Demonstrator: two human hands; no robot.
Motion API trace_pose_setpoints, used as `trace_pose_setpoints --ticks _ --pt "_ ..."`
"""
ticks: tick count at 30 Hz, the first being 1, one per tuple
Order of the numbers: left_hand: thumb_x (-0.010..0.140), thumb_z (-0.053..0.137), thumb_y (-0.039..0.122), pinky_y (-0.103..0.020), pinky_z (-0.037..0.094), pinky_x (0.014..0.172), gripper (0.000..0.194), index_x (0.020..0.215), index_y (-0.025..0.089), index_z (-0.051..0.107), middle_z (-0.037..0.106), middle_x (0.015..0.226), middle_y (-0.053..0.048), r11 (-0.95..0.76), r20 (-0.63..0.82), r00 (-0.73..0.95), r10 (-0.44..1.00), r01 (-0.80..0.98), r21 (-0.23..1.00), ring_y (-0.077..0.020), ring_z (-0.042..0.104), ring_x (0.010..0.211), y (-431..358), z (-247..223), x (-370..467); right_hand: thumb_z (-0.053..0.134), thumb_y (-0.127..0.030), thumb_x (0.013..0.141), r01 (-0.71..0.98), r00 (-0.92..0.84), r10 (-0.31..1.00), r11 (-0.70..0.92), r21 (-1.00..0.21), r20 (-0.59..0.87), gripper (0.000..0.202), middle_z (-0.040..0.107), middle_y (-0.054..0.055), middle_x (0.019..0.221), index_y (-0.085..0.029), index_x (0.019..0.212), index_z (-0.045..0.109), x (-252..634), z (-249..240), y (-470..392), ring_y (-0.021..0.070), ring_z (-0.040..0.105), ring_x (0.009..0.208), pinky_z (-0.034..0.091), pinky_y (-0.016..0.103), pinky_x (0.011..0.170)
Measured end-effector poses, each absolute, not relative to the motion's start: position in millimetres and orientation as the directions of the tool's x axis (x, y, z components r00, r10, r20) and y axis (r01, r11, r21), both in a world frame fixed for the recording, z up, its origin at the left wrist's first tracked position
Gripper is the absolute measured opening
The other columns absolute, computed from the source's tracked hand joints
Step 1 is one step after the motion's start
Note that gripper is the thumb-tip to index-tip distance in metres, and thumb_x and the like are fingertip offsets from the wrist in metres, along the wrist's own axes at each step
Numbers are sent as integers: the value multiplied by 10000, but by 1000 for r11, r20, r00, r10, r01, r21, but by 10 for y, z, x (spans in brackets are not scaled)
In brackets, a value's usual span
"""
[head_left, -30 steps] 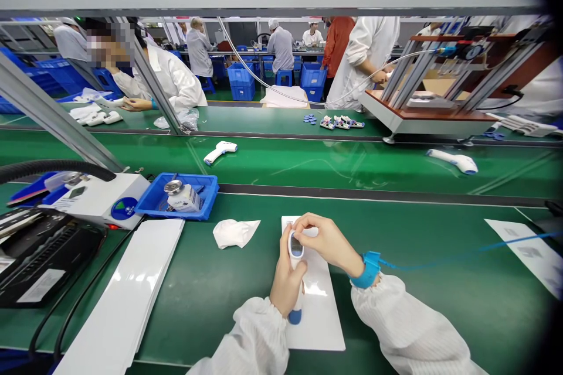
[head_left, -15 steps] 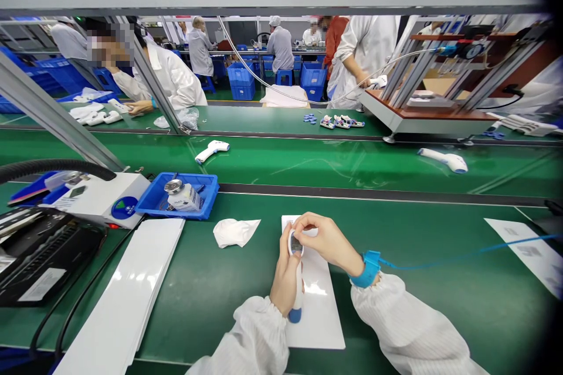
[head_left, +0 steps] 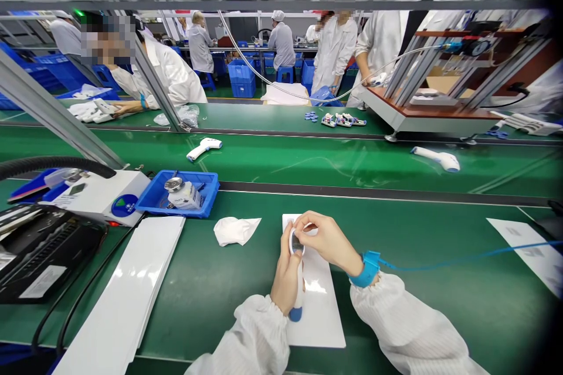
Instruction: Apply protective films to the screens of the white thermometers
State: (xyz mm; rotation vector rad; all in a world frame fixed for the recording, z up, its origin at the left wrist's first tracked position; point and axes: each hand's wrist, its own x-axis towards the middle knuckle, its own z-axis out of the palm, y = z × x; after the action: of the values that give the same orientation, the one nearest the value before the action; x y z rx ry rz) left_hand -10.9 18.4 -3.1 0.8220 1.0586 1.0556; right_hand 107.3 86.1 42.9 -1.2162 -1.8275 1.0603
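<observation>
A white handheld device with a blue end point(head_left: 296, 304) and a small dark screen is wrapped in my left hand point(head_left: 285, 278), above a white sheet point(head_left: 321, 310) on the green bench. My right hand point(head_left: 324, 239), with a blue strap at its wrist, has thumb and fingers pinched together at the top of the device, by the screen. Whatever lies between those fingertips is too small to make out. Left of my hands is a crumpled white cloth point(head_left: 236, 231).
A blue tray point(head_left: 206, 202) holds a small metal-topped container. White panels point(head_left: 132, 269) and black equipment point(head_left: 44, 246) lie left. Beyond runs a green conveyor point(head_left: 285, 161) with two white devices. A blue cord stretches right from my wrist. People work across the line.
Both conveyor devices have shifted slightly left. Across the line, a person in white has come into view, and another person's hand has moved at the white parts. My hands have hardly moved.
</observation>
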Motion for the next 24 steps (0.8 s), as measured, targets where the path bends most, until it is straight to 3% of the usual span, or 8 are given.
trace_pose_setpoints --ticks 6,10,14,19,24 --pt "925 384 408 -196 355 352 578 1461 263 222 578 883 -26 284 -274 77 959 -242 928 -69 359 419 205 17 -83 567 -179 756 410 -318 944 216 -886 83 79 670 12 830 -206 687 593 1056 443 849 165 624 792 494 299 738" --pt "939 346 497 -201 410 357 469 1360 292 364 580 1045 -49 288 -296 -13 955 -194 938 -74 413 456 246 70 -57 582 -186 762 432 -319 945 214 -876 74 78 669 9 841 -209 688 591 1057 458 841 168 620 805 484 303 750" --pt "946 324 470 -201 451 366 422 1335 318 378 567 984 -27 309 -319 -45 947 -157 938 -111 480 538 264 67 -57 579 -261 819 369 -292 956 131 -920 19 78 671 8 847 -209 768 607 1121 421 860 163 619 798 480 298 750" --pt "952 305 421 -194 456 382 434 1375 331 334 511 802 8 341 -353 -43 935 -168 925 -118 466 535 259 49 -58 540 -406 872 312 -217 973 -4 -950 -75 222 637 10 807 -202 800 591 1228 326 832 166 600 778 466 303 725" --pt "952 302 461 -201 454 378 474 1391 285 320 543 842 -17 339 -349 -50 936 -141 930 -128 474 556 253 89 -48 616 -343 828 357 -214 977 93 -930 15 183 600 19 891 -202 716 586 1181 333 732 158 587 803 455 280 712"
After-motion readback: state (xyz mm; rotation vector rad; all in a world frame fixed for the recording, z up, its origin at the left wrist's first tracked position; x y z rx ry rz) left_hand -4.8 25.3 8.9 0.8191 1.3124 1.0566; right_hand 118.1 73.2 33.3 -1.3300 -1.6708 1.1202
